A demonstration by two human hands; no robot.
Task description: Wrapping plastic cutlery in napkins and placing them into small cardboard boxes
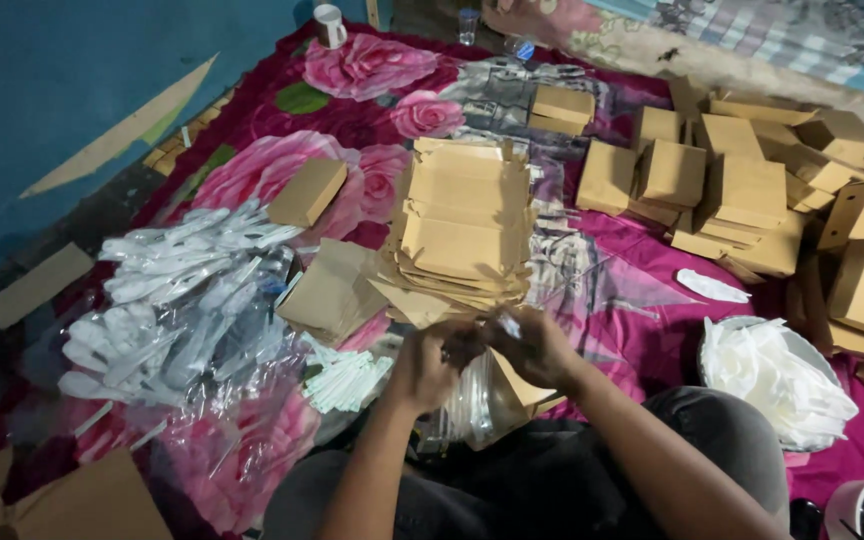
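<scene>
My left hand (424, 366) and my right hand (535, 347) meet close together over my lap, both closed on a clear plastic packet (482, 400) that lies over a flat brown cardboard piece (524, 388). What is inside the packet is blurred. Just beyond my hands rises a stack of flat unfolded cardboard boxes (464, 232). A small bundle of pale green-white sticks (344, 378) lies left of my left hand.
A heap of white plastic cutlery in clear wrappers (167, 320) lies at the left on the pink flowered cloth (612, 300). Several folded brown boxes (742, 190) are piled at the right. A bowl of white items (777, 380) stands near my right knee. A white mug (329, 24) stands far back.
</scene>
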